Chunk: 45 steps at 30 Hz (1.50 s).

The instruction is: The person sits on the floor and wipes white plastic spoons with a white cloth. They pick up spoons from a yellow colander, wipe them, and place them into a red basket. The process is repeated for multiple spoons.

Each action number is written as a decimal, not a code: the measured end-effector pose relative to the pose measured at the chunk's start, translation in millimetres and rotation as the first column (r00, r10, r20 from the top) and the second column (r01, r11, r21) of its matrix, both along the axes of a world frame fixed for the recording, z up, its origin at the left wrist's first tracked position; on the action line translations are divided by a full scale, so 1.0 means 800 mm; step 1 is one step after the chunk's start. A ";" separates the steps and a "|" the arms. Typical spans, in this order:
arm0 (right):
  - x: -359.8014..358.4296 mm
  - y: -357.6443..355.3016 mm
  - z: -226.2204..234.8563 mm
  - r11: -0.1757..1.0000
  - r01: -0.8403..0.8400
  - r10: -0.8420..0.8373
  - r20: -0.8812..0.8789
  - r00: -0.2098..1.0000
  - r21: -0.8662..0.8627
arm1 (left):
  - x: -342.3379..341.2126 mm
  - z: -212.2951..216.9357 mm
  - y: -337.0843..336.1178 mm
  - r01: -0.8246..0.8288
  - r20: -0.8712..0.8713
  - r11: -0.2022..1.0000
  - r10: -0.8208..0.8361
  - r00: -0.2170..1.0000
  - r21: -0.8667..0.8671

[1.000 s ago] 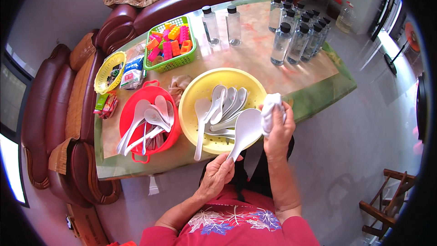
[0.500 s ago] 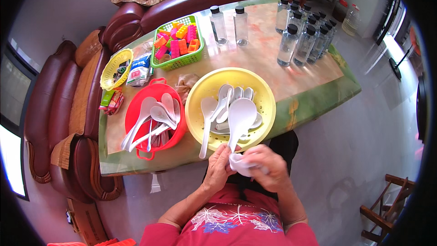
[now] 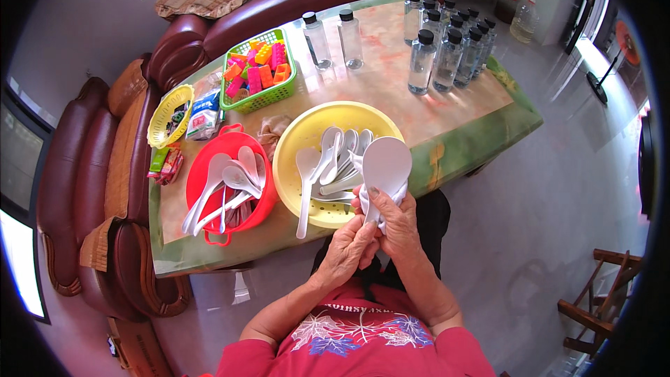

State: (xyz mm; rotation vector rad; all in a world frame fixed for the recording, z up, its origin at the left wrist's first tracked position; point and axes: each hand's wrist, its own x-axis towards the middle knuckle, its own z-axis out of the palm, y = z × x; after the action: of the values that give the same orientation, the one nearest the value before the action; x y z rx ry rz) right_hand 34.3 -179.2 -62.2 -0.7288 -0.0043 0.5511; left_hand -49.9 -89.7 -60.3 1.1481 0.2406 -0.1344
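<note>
A large white spoon (image 3: 386, 160) stands upright between my hands, its broad oval head above the fingers. My right hand (image 3: 398, 230) is closed around its neck through a white cloth (image 3: 371, 211), thumb pressed on the bowl's base. Lower down, my left hand (image 3: 347, 246) pinches the end of the handle, which is mostly covered by fingers. Just beyond lies a yellow colander (image 3: 286, 129) holding several white spoons (image 3: 326, 157), one leaning over its front rim. To its left, a red basin (image 3: 200, 160) contains more white spoons and ladles (image 3: 237, 180).
Toy blocks fill a green basket (image 3: 262, 102) behind the basins. Two clear bottles (image 3: 352, 45) stand at the back, with several more bottles (image 3: 447, 63) grouped at right. A yellow basket (image 3: 159, 129) and snack packets (image 3: 166, 165) lie left. A brown sofa (image 3: 279, 10) borders the table.
My right hand and the cloth have moved up from the spoon's handle to its neck and bowl. The spoon has shifted right, and the view has turned slightly.
</note>
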 end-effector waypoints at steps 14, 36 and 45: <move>-0.031 -0.001 -0.005 0.850 0.398 -0.066 0.679 0.731 -0.346 | 0.003 0.003 -0.010 -0.319 0.249 0.929 0.269 0.930 0.186; 0.046 0.010 0.039 0.700 0.625 -0.091 0.825 0.558 -0.346 | -0.023 0.016 0.011 0.148 -0.115 0.979 -0.165 0.980 -0.138; 0.010 0.004 0.019 0.560 0.786 0.287 0.951 0.114 -0.263 | -0.008 0.013 0.019 -0.028 -0.200 0.987 -0.005 0.980 -0.159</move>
State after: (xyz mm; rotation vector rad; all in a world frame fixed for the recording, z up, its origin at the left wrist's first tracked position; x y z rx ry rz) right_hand 42.2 -176.4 -47.3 -1.8869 -0.9522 -0.5936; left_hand -56.2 -74.9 -49.9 0.9720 0.4077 -0.2555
